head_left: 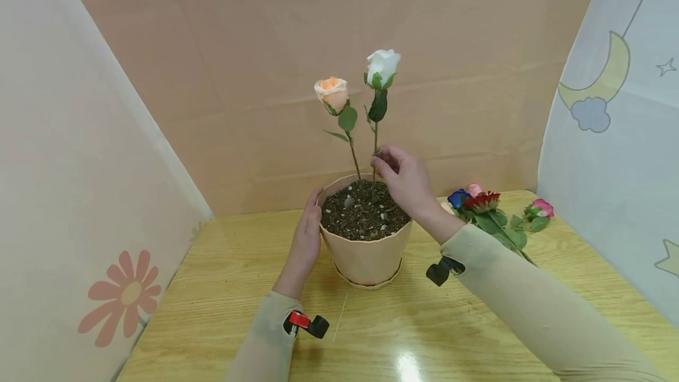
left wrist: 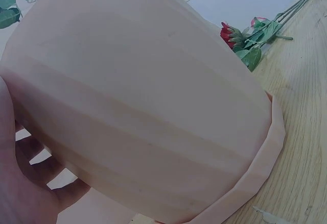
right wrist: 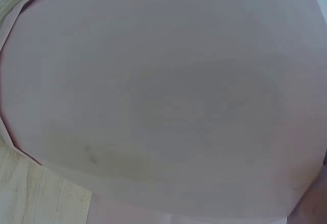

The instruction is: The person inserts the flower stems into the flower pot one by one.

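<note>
A light peach flowerpot (head_left: 366, 258) full of dark soil (head_left: 355, 217) stands on a saucer (head_left: 371, 285). My left hand (head_left: 307, 231) rests against the pot's left side; in the left wrist view its fingers (left wrist: 71, 193) spread along the wall. Over the pot's right rim, my right hand (head_left: 408, 181) pinches the stem of a white rose (head_left: 383, 68) between thumb and fingers. That stem stands nearly upright, its lower end at the soil. To its left, a peach rose (head_left: 332, 95) stands in the soil, leaning left. In the right wrist view the pot wall (right wrist: 163, 96) fills most of the picture.
Right of the pot, several loose flowers lie on the wooden table (head_left: 239, 264), among them a dark red flower (head_left: 481, 201), a blue one (head_left: 458, 197) and a pink rose (head_left: 542, 208). Fabric walls (head_left: 254, 75) close off the back and sides.
</note>
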Tool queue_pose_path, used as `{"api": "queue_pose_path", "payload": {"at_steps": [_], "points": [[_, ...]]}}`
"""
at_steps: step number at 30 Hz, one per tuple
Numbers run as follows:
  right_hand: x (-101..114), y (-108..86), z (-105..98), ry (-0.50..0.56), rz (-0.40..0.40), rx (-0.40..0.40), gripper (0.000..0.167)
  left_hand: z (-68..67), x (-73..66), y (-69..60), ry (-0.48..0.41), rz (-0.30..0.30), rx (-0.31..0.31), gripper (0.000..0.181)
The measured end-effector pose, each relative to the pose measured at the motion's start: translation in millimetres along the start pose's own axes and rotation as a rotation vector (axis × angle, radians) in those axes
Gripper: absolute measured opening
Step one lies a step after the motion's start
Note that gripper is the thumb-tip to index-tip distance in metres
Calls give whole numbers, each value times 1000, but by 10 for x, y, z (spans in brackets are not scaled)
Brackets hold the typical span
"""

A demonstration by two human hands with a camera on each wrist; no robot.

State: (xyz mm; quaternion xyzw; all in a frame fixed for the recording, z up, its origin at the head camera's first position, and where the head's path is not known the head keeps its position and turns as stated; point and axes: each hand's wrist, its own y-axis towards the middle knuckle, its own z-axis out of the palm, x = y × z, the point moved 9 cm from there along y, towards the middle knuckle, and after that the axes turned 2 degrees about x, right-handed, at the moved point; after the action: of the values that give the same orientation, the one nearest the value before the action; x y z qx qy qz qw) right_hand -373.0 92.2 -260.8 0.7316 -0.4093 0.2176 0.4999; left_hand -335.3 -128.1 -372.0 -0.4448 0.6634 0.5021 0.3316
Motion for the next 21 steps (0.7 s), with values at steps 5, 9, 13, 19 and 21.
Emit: {"api": "queue_pose_path", "payload": {"at_steps": [5,9,13,19,21], "points": [[-13,-12,39,-56,-23,14,16,6,18,1,1,-3,1,57],[-8,-27,51,-90,-34,15,14,7,28,-1,6,-3,-1,56],[-1,-41,69,-144,-43,21,13,3,28,-10,3,-5,-6,56],[27,-48,103,-182,-66,41,12,-4,28,-8,2,-10,-9,57],[33,-45,110,-191,-72,46,12,-5,22,-2,2,-9,-8,57]]}}
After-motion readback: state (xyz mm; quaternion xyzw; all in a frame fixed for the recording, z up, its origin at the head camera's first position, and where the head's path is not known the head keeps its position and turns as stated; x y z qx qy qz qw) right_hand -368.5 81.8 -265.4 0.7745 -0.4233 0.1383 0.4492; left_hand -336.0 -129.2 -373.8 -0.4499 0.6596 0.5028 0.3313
